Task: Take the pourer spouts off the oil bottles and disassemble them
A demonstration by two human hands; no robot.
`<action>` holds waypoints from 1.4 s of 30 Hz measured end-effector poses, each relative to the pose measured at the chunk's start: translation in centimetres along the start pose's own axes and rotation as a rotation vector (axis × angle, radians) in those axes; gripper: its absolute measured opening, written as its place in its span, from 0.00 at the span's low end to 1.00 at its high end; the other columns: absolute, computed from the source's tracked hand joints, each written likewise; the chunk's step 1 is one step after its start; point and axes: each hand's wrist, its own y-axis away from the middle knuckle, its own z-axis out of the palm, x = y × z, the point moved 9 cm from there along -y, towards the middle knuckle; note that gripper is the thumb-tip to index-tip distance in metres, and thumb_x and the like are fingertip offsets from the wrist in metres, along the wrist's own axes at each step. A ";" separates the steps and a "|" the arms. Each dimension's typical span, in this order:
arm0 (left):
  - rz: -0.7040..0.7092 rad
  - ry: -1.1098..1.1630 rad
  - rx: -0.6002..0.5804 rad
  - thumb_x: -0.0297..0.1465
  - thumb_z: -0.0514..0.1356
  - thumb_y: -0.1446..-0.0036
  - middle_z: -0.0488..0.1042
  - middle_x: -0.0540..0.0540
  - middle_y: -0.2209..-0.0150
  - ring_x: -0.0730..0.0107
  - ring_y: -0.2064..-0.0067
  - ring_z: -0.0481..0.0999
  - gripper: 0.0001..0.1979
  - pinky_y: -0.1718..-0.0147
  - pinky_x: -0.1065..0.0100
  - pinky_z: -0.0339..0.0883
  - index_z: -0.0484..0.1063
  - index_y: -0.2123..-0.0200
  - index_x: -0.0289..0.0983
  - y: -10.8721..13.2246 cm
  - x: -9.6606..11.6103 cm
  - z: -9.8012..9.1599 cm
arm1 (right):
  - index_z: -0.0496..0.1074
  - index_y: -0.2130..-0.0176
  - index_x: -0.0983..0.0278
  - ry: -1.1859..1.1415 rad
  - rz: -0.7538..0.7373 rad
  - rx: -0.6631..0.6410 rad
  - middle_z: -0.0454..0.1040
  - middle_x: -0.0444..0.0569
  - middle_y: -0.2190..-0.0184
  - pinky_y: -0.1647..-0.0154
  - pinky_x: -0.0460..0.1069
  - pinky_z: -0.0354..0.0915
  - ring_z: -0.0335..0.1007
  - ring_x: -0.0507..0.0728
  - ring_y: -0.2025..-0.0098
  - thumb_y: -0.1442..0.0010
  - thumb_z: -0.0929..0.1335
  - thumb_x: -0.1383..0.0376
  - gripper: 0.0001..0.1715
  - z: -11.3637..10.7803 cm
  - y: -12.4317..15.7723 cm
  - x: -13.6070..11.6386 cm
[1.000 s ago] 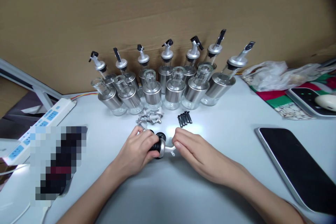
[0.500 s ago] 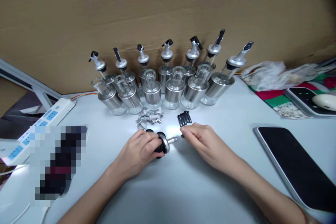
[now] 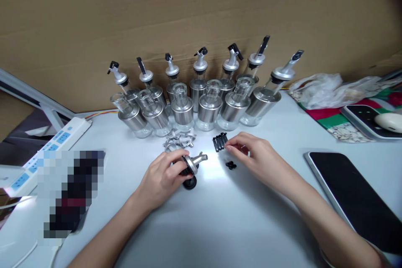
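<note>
My left hand (image 3: 163, 176) is closed round a silver pour spout (image 3: 193, 161) with a black stopper, its nozzle pointing right and slightly up. A black rubber ring (image 3: 190, 183) lies on the table just below it. My right hand (image 3: 256, 157) reaches to a small pile of black pins (image 3: 220, 141), with its fingertips pinched at the pile's right edge. A small black part (image 3: 231, 164) lies on the table under that hand. Loose silver spouts (image 3: 177, 139) lie behind my left hand.
Two rows of glass and steel bottles (image 3: 207, 109) stand against a cardboard wall; the back row has spouts fitted. A tablet (image 3: 354, 194) lies at the right, a power strip (image 3: 47, 150) at the left, and a plastic bag (image 3: 326, 88) on patterned cloth at the far right.
My right hand left the spout and moved up and right to the black pins. My left hand tilted the spout upward. A small black part now lies on the table.
</note>
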 end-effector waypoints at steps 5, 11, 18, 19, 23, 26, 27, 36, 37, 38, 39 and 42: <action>0.007 0.017 -0.003 0.31 0.51 0.35 0.74 0.41 0.60 0.66 0.63 0.77 0.04 0.68 0.67 0.74 0.62 0.62 0.37 0.1 -0.1 0.1 | 0.73 0.65 0.63 0.046 0.049 -0.166 0.75 0.48 0.70 0.68 0.48 0.62 0.69 0.55 0.70 0.39 0.60 0.64 0.13 1.2 0.1 0.6; 0.019 0.013 0.003 0.32 0.50 0.34 0.73 0.41 0.60 0.67 0.62 0.77 0.04 0.67 0.67 0.75 0.61 0.60 0.38 0.0 0.0 0.1 | 0.74 0.65 0.64 0.094 0.043 -0.179 0.74 0.51 0.64 0.62 0.50 0.63 0.71 0.56 0.65 0.38 0.60 0.66 0.14 1.6 0.2 1.0; 0.028 -0.033 0.006 0.33 0.47 0.33 0.74 0.41 0.62 0.68 0.65 0.78 0.07 0.69 0.68 0.75 0.60 0.62 0.37 -0.2 0.2 -0.1 | 0.76 0.67 0.64 0.059 0.037 -0.198 0.75 0.49 0.66 0.63 0.49 0.63 0.71 0.55 0.66 0.41 0.63 0.69 0.12 1.6 0.2 1.0; 0.031 -0.029 0.009 0.32 0.47 0.33 0.74 0.42 0.62 0.68 0.64 0.78 0.06 0.68 0.68 0.75 0.60 0.62 0.37 -0.2 0.2 -0.1 | 0.76 0.68 0.64 0.056 0.027 -0.197 0.75 0.49 0.66 0.63 0.49 0.64 0.71 0.55 0.66 0.42 0.63 0.69 0.12 1.6 0.2 1.0; 0.015 0.012 0.003 0.31 0.50 0.34 0.74 0.41 0.61 0.66 0.63 0.77 0.04 0.68 0.66 0.75 0.61 0.60 0.38 0.0 -0.1 0.0 | 0.77 0.67 0.64 0.068 0.041 -0.187 0.76 0.49 0.66 0.63 0.49 0.64 0.71 0.55 0.66 0.42 0.63 0.70 0.12 1.6 0.2 1.3; 0.008 0.024 -0.001 0.31 0.51 0.35 0.74 0.41 0.60 0.66 0.63 0.77 0.03 0.68 0.65 0.75 0.62 0.60 0.38 0.1 -0.2 0.1 | 0.77 0.66 0.63 0.087 0.059 -0.205 0.77 0.49 0.66 0.63 0.49 0.64 0.72 0.56 0.66 0.41 0.62 0.70 0.13 1.7 0.3 1.3; 0.010 0.018 0.001 0.31 0.51 0.34 0.74 0.41 0.60 0.66 0.63 0.77 0.04 0.68 0.66 0.75 0.61 0.60 0.37 0.1 -0.2 0.1 | 0.77 0.66 0.63 0.095 0.059 -0.215 0.77 0.49 0.66 0.63 0.49 0.64 0.72 0.56 0.66 0.41 0.62 0.69 0.13 1.8 0.3 1.3; 0.014 0.026 0.002 0.30 0.52 0.35 0.73 0.42 0.59 0.66 0.62 0.77 0.04 0.67 0.66 0.75 0.61 0.58 0.39 0.2 -0.2 0.1 | 0.77 0.67 0.63 0.061 0.048 -0.246 0.77 0.49 0.66 0.66 0.49 0.64 0.72 0.55 0.67 0.42 0.63 0.69 0.13 1.9 0.4 0.9; 0.016 0.021 0.007 0.31 0.52 0.35 0.73 0.42 0.60 0.66 0.63 0.77 0.04 0.67 0.66 0.75 0.61 0.58 0.38 0.2 -0.2 0.1 | 0.77 0.67 0.63 0.053 0.054 -0.252 0.77 0.49 0.66 0.66 0.49 0.64 0.71 0.55 0.67 0.42 0.62 0.69 0.13 1.9 0.4 1.0; 0.017 0.015 0.012 0.31 0.51 0.35 0.73 0.41 0.60 0.66 0.63 0.77 0.03 0.68 0.66 0.75 0.61 0.59 0.38 0.2 -0.1 0.0 | 0.77 0.67 0.63 0.049 0.063 -0.259 0.77 0.49 0.66 0.66 0.49 0.64 0.71 0.55 0.67 0.43 0.62 0.70 0.13 1.9 0.4 1.0; 0.016 0.012 0.013 0.31 0.51 0.35 0.73 0.41 0.60 0.66 0.63 0.77 0.03 0.68 0.66 0.75 0.61 0.59 0.38 0.2 -0.1 0.0 | 0.77 0.67 0.63 0.047 0.073 -0.264 0.77 0.48 0.65 0.66 0.49 0.64 0.71 0.55 0.67 0.43 0.62 0.71 0.14 1.9 0.4 1.1; 0.001 0.027 0.003 0.31 0.52 0.35 0.74 0.41 0.60 0.66 0.63 0.77 0.03 0.67 0.66 0.75 0.62 0.58 0.38 0.3 -0.3 0.1 | 0.76 0.66 0.63 0.054 0.085 -0.270 0.77 0.48 0.64 0.65 0.49 0.64 0.72 0.55 0.66 0.44 0.62 0.72 0.14 1.8 0.4 1.0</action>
